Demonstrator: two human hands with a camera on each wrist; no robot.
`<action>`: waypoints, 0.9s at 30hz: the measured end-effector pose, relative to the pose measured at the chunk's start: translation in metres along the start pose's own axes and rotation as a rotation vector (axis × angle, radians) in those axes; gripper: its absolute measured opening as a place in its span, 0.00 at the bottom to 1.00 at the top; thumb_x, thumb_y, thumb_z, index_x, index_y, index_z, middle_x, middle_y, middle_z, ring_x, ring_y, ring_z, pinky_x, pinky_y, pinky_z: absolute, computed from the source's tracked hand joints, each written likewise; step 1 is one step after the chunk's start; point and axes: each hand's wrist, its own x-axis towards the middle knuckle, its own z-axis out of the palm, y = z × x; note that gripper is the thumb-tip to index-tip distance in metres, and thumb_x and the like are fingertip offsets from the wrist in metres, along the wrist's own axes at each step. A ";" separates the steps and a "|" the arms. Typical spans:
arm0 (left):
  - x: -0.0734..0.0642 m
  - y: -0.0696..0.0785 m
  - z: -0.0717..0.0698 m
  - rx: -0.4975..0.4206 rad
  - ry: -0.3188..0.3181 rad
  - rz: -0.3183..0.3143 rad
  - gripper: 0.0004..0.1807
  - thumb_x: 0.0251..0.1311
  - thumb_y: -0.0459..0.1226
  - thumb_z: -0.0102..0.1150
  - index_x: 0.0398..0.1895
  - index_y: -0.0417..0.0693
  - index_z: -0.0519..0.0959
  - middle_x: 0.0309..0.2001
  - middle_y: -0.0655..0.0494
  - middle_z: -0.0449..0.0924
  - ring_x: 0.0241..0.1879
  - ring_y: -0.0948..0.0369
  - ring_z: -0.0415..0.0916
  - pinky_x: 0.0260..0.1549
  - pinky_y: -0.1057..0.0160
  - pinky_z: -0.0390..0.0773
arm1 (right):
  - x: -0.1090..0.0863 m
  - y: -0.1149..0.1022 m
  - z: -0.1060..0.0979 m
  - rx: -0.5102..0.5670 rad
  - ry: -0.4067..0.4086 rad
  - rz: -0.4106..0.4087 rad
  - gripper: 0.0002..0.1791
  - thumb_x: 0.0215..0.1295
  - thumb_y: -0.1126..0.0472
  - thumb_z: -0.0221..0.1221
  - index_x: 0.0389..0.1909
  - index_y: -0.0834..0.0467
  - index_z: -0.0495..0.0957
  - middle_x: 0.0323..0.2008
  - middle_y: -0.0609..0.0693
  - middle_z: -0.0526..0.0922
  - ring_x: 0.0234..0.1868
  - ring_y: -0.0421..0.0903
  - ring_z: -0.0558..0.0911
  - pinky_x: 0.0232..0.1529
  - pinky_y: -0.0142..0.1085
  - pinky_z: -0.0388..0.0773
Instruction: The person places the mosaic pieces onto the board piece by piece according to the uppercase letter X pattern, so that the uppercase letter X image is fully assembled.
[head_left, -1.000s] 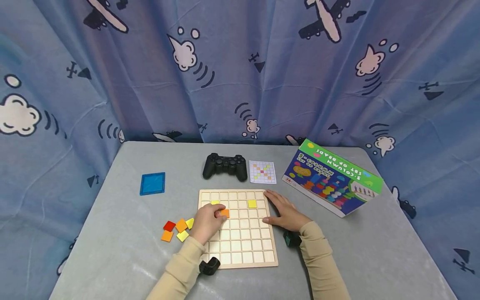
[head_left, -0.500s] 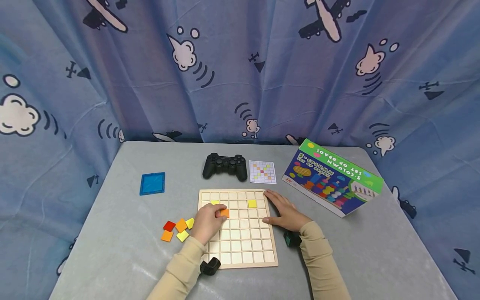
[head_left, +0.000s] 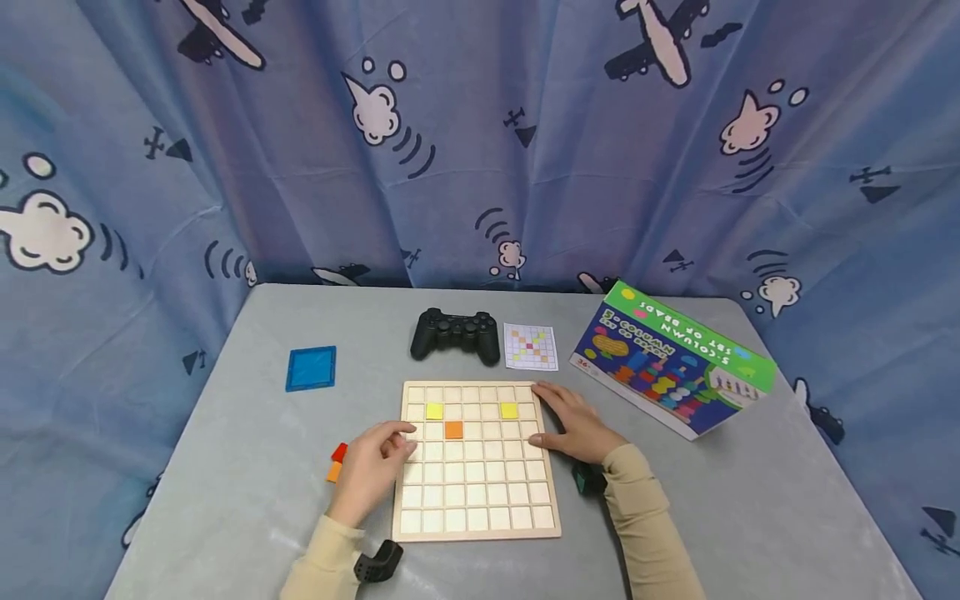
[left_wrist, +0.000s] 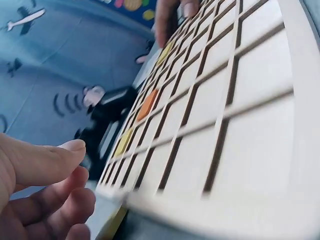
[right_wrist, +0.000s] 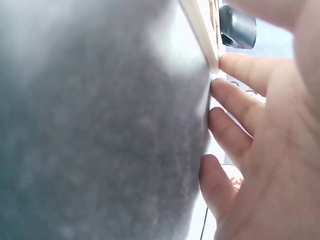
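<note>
A wooden grid board [head_left: 478, 521] lies on the grey table. Seated in its cells are an orange square tile [head_left: 453, 430] and two yellow tiles, one at the left [head_left: 434, 411] and one at the right [head_left: 509, 410]. My left hand [head_left: 371, 467] hovers at the board's left edge, fingers loosely bent, with nothing between thumb and fingertips in the left wrist view. Part of a red tile [head_left: 340, 452] and another orange tile [head_left: 333, 472] peek out beside it; the hand hides the other loose tiles. My right hand [head_left: 577, 429] rests against the board's upper right edge, fingers extended.
Behind the board sit a black game controller [head_left: 455, 335] and a printed pattern card [head_left: 531, 347]. A blue square tray [head_left: 311, 367] lies at the back left. The colourful toy box [head_left: 667, 362] stands at the back right, before a blue curtain [head_left: 465, 150].
My left hand has let go of the orange tile, which stays in its cell, and has moved left off the board. The right hand keeps its place. The head view has shifted slightly.
</note>
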 end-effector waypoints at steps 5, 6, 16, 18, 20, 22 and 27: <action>-0.014 -0.014 -0.026 0.076 0.167 -0.033 0.17 0.50 0.33 0.71 0.45 0.44 0.82 0.33 0.52 0.77 0.30 0.59 0.70 0.30 0.64 0.72 | 0.005 -0.004 0.000 -0.008 0.095 -0.001 0.39 0.61 0.43 0.61 0.71 0.51 0.60 0.72 0.58 0.55 0.70 0.62 0.56 0.62 0.65 0.56; -0.016 -0.016 -0.030 0.099 0.194 -0.041 0.19 0.49 0.33 0.72 0.47 0.43 0.81 0.36 0.50 0.77 0.32 0.57 0.71 0.33 0.62 0.73 | 0.006 -0.005 0.000 -0.008 0.121 -0.005 0.37 0.62 0.44 0.61 0.69 0.52 0.62 0.71 0.58 0.56 0.70 0.62 0.57 0.62 0.64 0.57; -0.032 -0.036 -0.038 0.195 0.181 -0.240 0.28 0.51 0.37 0.70 0.53 0.32 0.75 0.44 0.39 0.72 0.43 0.47 0.68 0.42 0.50 0.70 | 0.009 -0.004 0.004 0.005 0.151 0.021 0.32 0.63 0.48 0.61 0.66 0.54 0.67 0.70 0.58 0.60 0.70 0.61 0.58 0.65 0.59 0.58; -0.031 -0.039 -0.036 0.207 0.177 -0.250 0.26 0.53 0.38 0.68 0.53 0.33 0.75 0.44 0.40 0.72 0.43 0.48 0.69 0.41 0.50 0.71 | 0.009 -0.003 0.003 0.013 0.130 0.020 0.32 0.64 0.47 0.60 0.67 0.54 0.66 0.71 0.58 0.59 0.71 0.61 0.57 0.65 0.59 0.58; -0.031 -0.041 -0.034 0.215 0.180 -0.246 0.23 0.55 0.37 0.67 0.52 0.34 0.76 0.43 0.41 0.72 0.42 0.48 0.70 0.40 0.50 0.71 | 0.008 -0.003 0.002 0.024 0.113 0.019 0.33 0.64 0.47 0.60 0.67 0.54 0.65 0.72 0.58 0.58 0.71 0.62 0.56 0.65 0.59 0.57; -0.031 -0.043 -0.033 0.228 0.188 -0.231 0.22 0.55 0.37 0.66 0.51 0.35 0.77 0.42 0.42 0.72 0.41 0.49 0.71 0.38 0.50 0.71 | 0.007 -0.002 0.001 0.031 0.099 0.017 0.33 0.65 0.47 0.59 0.68 0.54 0.64 0.72 0.58 0.57 0.71 0.61 0.56 0.65 0.59 0.57; -0.032 -0.042 -0.033 0.232 0.190 -0.218 0.21 0.54 0.34 0.66 0.51 0.36 0.77 0.39 0.43 0.73 0.38 0.50 0.71 0.36 0.52 0.70 | 0.004 -0.002 0.000 0.038 0.087 0.015 0.34 0.65 0.46 0.59 0.68 0.55 0.64 0.72 0.58 0.57 0.71 0.62 0.55 0.65 0.60 0.57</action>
